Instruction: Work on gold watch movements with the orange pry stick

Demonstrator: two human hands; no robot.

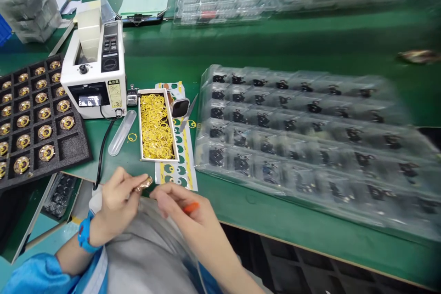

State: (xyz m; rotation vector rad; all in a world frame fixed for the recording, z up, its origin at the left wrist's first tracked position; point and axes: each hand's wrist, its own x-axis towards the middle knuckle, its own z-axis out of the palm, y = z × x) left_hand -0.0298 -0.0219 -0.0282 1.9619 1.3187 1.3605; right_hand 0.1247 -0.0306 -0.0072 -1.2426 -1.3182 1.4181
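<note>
In the head view my left hand (120, 197) pinches a small round gold-coloured part (144, 184) between thumb and fingertips, above the front edge of the bench. Close to its right, my right hand (188, 206) is closed around an orange-ended tool (191, 207). Most of that tool is hidden by the fingers, so its kind does not show. Just beyond the hands stands a white box (176, 147) full of thin yellow ring-shaped pieces (156, 126). Beside it lies a sticker sheet (189, 165) with ring-shaped cut-outs.
Left, a black foam tray (74, 147) holds rows of gold round parts. Behind is a white tape dispenser (93, 73) with its cable. A transparent compartment tray (237, 179) with black parts fills the right. A smartwatch (180, 108) and a transparent plastic strip (122, 133) flank the box.
</note>
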